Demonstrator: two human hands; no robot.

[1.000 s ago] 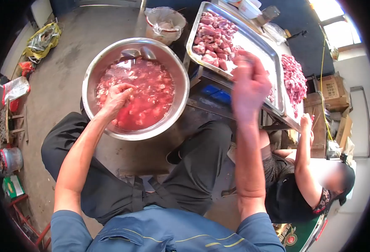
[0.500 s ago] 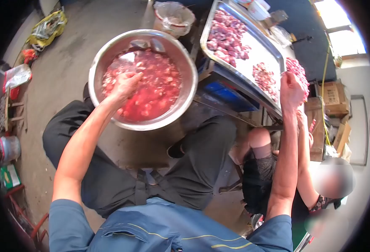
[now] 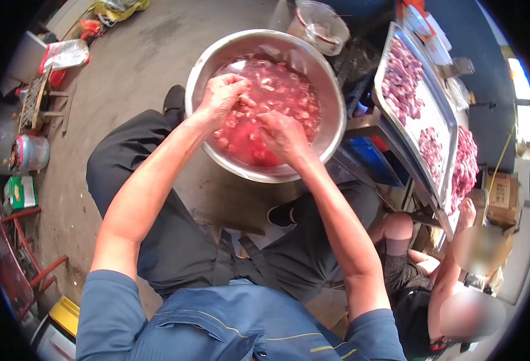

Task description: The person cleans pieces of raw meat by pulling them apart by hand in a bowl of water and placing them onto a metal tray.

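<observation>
"What's different now?"

"The right hand point(image 3: 284, 135). Half a second ago it was out at the far end of the metal tray point(image 3: 422, 113), on the right of the frame. Now it has come back over the basin point(image 3: 332, 102), top centre, and is low among the meat pieces point(image 3: 295, 90). The left hand point(image 3: 224, 94) has stayed over the basin throughout."

"So what does that mean for the work?"

"Both hands are at the basin together, I'd judge, with the handling back there rather than at the tray."

"Are they gripping anything?"

"The left is curled with thumb and fingers close together; the right has its fingers bent down toward the liquid. They're near each other but apart. Whether either is closed on a piece, I can't tell."

"And the stuff itself?"

"In the basin, small, pale-pink, ragged lumps sit in cloudy red liquid, wet and glistening. The basin is round, wide-rimmed, shiny metal. The tray is a rectangle with raised edges and a bright bare patch between a dark red, lumpy heap point(image 3: 400, 78) and a smaller, paler pile point(image 3: 429, 150). Just beyond its right side, a long pink mound point(image 3: 463, 159) looks finer and knobbly."
</observation>
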